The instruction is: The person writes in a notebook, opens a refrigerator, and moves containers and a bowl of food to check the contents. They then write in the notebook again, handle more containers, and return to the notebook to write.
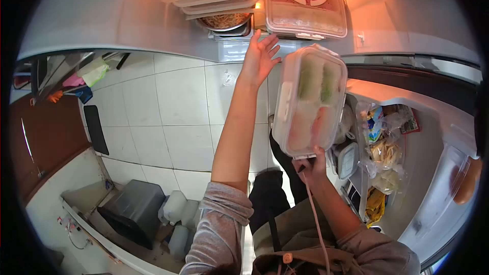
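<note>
An open fridge compartment lit orange lies at the top. My left hand (261,60) reaches up to its front edge, fingers apart and holding nothing, just below a stack of containers. Gripped at its lower end by my right hand (311,167) is a clear lidded container (311,102), tilted, with green and reddish contents in separate sections. In the compartment, a larger box (305,12) with a white handle sits right of a metal bowl (224,21) of brownish food under stacked clear lids or containers (221,1).
The open fridge door (433,117) at the right holds bagged food (384,153) and a small lidded container (347,160). A dark grey bin (133,211) and white jugs (175,206) stand at lower left. White floor tiles (181,97) lie below the fridge.
</note>
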`<action>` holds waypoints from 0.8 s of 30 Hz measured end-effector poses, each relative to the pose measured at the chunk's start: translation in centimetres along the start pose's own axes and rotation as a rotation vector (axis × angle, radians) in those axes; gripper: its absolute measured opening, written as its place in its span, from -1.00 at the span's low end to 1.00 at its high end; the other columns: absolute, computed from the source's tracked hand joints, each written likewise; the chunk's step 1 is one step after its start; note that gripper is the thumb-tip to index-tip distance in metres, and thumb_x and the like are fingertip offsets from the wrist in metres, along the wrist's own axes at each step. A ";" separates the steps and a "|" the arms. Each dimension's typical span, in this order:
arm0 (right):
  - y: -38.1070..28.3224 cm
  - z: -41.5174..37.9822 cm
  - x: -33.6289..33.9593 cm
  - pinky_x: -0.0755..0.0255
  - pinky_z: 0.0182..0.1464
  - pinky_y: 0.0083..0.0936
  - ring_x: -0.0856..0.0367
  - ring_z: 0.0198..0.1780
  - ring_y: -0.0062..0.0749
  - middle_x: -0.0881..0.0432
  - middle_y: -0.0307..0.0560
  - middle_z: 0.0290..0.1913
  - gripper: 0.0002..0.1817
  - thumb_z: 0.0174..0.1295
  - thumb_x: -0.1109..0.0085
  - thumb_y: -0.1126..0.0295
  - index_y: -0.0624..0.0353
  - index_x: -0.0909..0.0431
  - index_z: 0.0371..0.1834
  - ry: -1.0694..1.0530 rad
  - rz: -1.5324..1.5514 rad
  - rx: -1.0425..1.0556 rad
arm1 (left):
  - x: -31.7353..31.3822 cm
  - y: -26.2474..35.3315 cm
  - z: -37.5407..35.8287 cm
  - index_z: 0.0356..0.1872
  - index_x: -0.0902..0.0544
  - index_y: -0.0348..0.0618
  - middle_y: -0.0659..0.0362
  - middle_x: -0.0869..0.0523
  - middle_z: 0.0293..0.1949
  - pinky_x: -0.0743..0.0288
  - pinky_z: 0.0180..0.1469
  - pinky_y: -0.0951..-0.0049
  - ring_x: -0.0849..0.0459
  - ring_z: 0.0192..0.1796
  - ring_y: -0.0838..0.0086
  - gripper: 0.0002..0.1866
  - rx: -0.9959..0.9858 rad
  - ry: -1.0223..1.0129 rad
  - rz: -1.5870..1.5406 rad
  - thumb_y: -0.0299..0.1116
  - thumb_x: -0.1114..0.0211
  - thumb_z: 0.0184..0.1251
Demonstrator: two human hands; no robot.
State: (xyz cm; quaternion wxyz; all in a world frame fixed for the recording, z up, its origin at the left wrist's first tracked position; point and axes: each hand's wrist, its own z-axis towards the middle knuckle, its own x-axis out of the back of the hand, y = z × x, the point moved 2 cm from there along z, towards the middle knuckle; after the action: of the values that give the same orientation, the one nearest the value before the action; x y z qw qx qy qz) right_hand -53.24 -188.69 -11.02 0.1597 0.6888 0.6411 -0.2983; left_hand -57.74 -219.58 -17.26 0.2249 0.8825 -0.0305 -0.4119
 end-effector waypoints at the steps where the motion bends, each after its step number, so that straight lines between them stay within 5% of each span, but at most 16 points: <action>1: 0.3 0.4 -1.6 -0.26 -0.36 -0.58 -0.24 -0.58 -0.61 -0.48 -0.30 -0.34 -0.64 0.12 -0.15 0.13 0.06 -0.38 -0.09 -0.005 -0.008 -0.009 | 0.7 0.5 -1.0 0.30 -0.26 -0.26 -0.01 -0.23 0.33 0.13 0.39 0.05 -0.17 0.35 0.17 -0.27 -0.010 0.006 -0.004 0.17 0.10 0.34; 4: 1.1 0.9 -5.6 -0.22 -0.36 -0.67 0.01 -0.74 -0.68 -0.45 -0.38 -0.47 -0.74 0.18 -0.13 0.15 0.03 -0.42 -0.20 0.056 0.070 0.101 | 3.0 1.1 -4.4 0.38 -0.20 0.05 0.12 -0.24 0.37 0.13 0.38 0.08 -0.16 0.38 0.30 -0.40 -0.157 -0.011 -0.060 0.09 0.18 0.42; 8: 0.8 1.0 -5.7 -0.23 -0.34 -0.66 0.00 -0.73 -0.68 -0.45 -0.39 -0.46 -0.75 0.19 -0.14 0.17 0.07 -0.43 -0.21 0.034 -0.016 0.105 | 6.3 -2.2 -9.0 0.40 -0.14 0.10 0.15 -0.22 0.38 0.11 0.38 0.11 -0.16 0.38 0.30 -0.42 -0.122 0.080 -0.081 0.06 0.19 0.43; 11: 0.3 1.3 -8.9 -0.22 -0.34 -0.64 -0.01 -0.72 -0.67 -0.45 -0.39 -0.45 -0.75 0.18 -0.16 0.20 0.08 -0.43 -0.20 0.135 -0.049 0.165 | 9.2 -6.8 -13.0 0.41 -0.13 0.10 0.14 -0.20 0.39 0.11 0.39 0.12 -0.15 0.40 0.31 -0.42 -0.107 0.129 -0.211 0.04 0.18 0.42; 12: -0.1 2.0 -10.3 -0.07 -0.50 -0.69 0.01 -0.73 -0.68 -0.42 -0.42 -0.49 -0.78 0.14 -0.22 0.17 0.00 -0.44 -0.30 0.143 -0.026 0.182 | 10.0 -8.5 -14.8 0.41 -0.14 0.10 0.14 -0.20 0.39 0.09 0.39 0.12 -0.15 0.40 0.30 -0.42 -0.102 0.153 -0.256 0.03 0.17 0.42; 16: -2.8 5.7 -12.4 -0.10 -0.54 -0.69 0.01 -0.75 -0.66 -0.38 -0.40 -0.57 -0.77 0.14 -0.23 0.16 -0.02 -0.41 -0.35 -0.036 -0.067 0.207 | 13.7 -16.8 -22.9 0.39 -0.15 0.09 0.13 -0.21 0.39 0.04 0.39 0.11 -0.16 0.41 0.27 -0.42 -0.045 0.296 -0.407 0.01 0.12 0.40; 18: -4.3 7.7 -13.5 -0.10 -0.54 -0.67 0.03 -0.78 -0.63 -0.21 -0.41 -0.73 -0.75 0.13 -0.24 0.16 -0.03 -0.38 -0.49 0.080 -0.073 0.241 | 14.9 -20.3 -27.6 0.38 -0.17 0.08 0.13 -0.23 0.38 0.01 0.39 0.13 -0.17 0.40 0.26 -0.42 -0.018 0.385 -0.458 0.01 0.09 0.39; 24: -9.2 14.2 -15.3 -0.07 -0.65 -0.65 0.01 -0.81 -0.60 -0.27 -0.38 -0.71 -0.71 0.07 -0.25 0.08 -0.02 -0.40 -0.44 0.011 -0.185 0.442 | 17.1 -27.0 -39.3 0.31 -0.30 0.04 0.13 -0.32 0.32 -0.15 0.32 0.17 -0.27 0.33 0.27 -0.47 -0.054 0.624 -0.579 -0.05 0.02 0.36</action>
State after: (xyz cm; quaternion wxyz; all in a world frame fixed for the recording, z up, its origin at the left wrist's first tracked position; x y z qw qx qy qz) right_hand -65.17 -208.15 -11.08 -0.0264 0.6472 0.6214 -0.4408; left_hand -20.91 -184.87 -18.86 0.1215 0.9308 0.2989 -0.1719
